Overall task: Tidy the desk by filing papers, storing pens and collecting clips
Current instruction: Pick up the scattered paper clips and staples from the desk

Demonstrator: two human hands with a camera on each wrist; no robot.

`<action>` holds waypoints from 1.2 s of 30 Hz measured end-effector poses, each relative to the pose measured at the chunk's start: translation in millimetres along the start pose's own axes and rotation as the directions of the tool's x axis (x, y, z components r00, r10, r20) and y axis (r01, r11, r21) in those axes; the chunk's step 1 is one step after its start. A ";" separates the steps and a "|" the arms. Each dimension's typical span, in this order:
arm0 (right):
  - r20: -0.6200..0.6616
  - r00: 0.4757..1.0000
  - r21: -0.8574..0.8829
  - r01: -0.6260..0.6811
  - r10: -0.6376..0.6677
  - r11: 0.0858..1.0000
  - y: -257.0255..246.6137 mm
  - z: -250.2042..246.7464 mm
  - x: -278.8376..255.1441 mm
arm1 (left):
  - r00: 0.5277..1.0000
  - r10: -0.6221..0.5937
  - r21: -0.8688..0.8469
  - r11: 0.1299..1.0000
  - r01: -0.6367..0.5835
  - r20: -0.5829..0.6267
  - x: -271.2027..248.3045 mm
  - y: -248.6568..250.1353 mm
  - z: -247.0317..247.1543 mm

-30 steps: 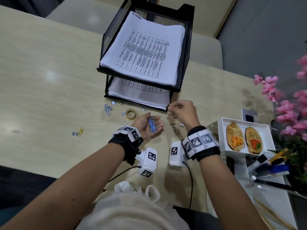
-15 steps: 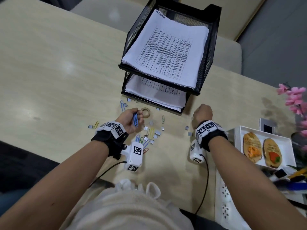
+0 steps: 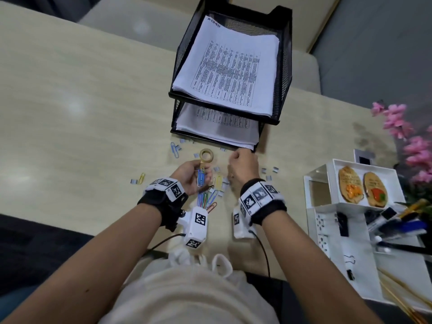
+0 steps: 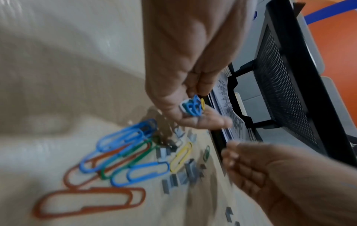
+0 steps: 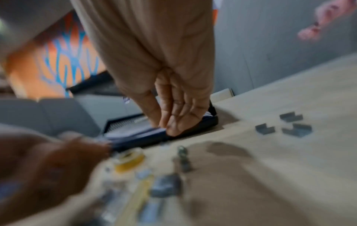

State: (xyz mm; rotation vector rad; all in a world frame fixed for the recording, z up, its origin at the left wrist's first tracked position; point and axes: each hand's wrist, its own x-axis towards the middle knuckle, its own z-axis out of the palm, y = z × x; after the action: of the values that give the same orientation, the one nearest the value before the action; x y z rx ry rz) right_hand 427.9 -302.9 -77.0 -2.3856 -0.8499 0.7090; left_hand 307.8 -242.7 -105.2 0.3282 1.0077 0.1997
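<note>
My left hand (image 3: 192, 176) pinches a small bunch of blue paper clips (image 3: 201, 180) just above the desk; the left wrist view shows the bunch (image 4: 193, 107) between thumb and fingertips. Under it lies a pile of coloured paper clips (image 4: 125, 152) with loose grey staple strips (image 4: 173, 180). My right hand (image 3: 243, 166) hovers by the front edge of the black mesh paper tray (image 3: 284, 66). Its fingers (image 5: 170, 107) are drawn together against the thumb, and nothing shows between them. Printed papers (image 3: 229, 66) fill both tray levels.
A small tape roll (image 3: 206, 156) lies in front of the tray. Single clips lie to the left, one blue (image 3: 174, 149) and one yellow (image 3: 141, 178). More staple strips (image 5: 286, 123) lie right of my right hand. A white organiser (image 3: 327, 206) with pens (image 3: 397, 220) and pink flowers (image 3: 411, 141) stand at the right.
My right hand went out to the right by the staples, then came back left toward the tray's front edge. My left hand still holds the blue clips, now lower over the clip pile.
</note>
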 end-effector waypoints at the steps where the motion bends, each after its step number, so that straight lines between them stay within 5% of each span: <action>1: -0.012 0.999 -0.060 -0.042 0.041 0.997 1.4 1.5 2.5 | 1.000 0.003 0.006 1.000 -0.003 -0.011 -3.0 2.8 -5.1; 6: 0.015 0.999 -0.257 -0.026 0.031 0.966 6.3 17.5 5.2 | 0.997 0.050 0.084 0.995 -0.045 -0.063 -15.8 14.8 -33.0; 12: -0.007 0.996 -0.244 -0.085 0.086 0.966 -7.2 21.6 -5.9 | 0.993 0.065 0.078 0.995 -0.058 -0.094 -24.4 22.7 -56.2; 25: -0.037 0.988 -0.394 -0.150 0.147 0.907 -6.4 42.4 -37.6 | 0.999 0.036 0.030 0.999 -0.037 0.032 -27.5 12.9 -59.5; 28: -0.072 0.991 -0.314 -0.130 0.113 0.941 2.7 42.9 -40.3 | 0.999 0.033 0.047 0.998 -0.035 0.040 -27.4 12.9 -60.5; 32: -0.218 0.945 0.050 -0.239 0.245 0.970 18.4 33.1 -44.3 | 0.998 0.036 0.089 0.995 -0.040 0.052 -25.5 11.2 -61.2; 36: -0.220 0.928 0.092 -0.288 0.302 0.953 23.6 35.3 -54.8 | 0.998 0.013 0.135 0.991 -0.022 0.061 -23.3 8.4 -60.2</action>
State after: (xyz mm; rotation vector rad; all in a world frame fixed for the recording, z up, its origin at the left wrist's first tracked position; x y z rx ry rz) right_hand 379.4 -346.3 -100.9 -2.5080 -0.3706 0.5408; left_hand 244.2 -231.6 -113.3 0.4643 0.9610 0.1368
